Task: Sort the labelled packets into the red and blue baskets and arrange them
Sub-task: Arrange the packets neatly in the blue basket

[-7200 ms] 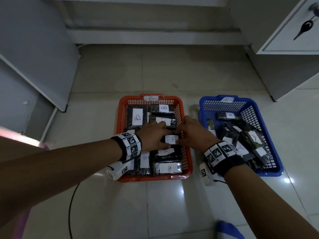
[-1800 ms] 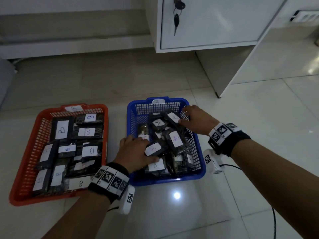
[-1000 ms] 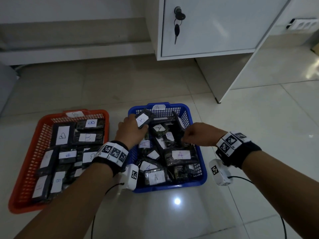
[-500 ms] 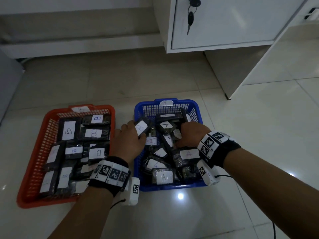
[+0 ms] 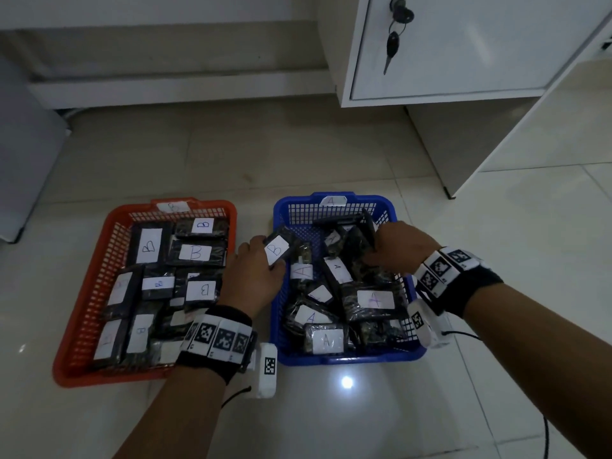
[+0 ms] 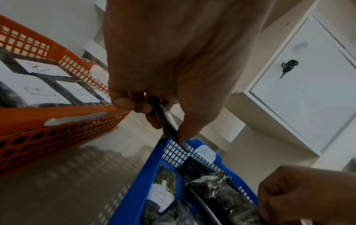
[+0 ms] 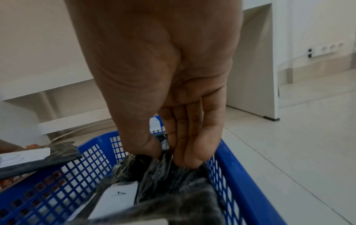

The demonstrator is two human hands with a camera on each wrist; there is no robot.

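Observation:
A red basket (image 5: 82, 293) labelled B lies on the floor at left, filled with dark packets with white B labels. Beside it, the blue basket (image 5: 276, 293) labelled A holds a loose heap of A packets (image 5: 374, 298). My left hand (image 5: 265, 260) pinches a B packet (image 5: 277, 249) by its edge (image 6: 165, 123), holding it tilted over the blue basket's left rim. My right hand (image 5: 374, 253) reaches into the blue basket's far right corner. Its thumb and fingers (image 7: 185, 152) pinch a plastic-wrapped dark packet (image 7: 154, 167) whose label is hidden.
A white cabinet (image 5: 463, 44) with keys (image 5: 394, 34) hanging in its lock stands at the back right, its side panel reaching the floor close behind the blue basket. A grey panel (image 5: 20, 160) stands at the far left. Bare tiled floor (image 5: 331, 409) lies in front of the baskets.
My left hand has lifted the B packet out of the blue basket's heap and holds it near the left rim. My right hand has sunk into the far right corner and gripped a packet.

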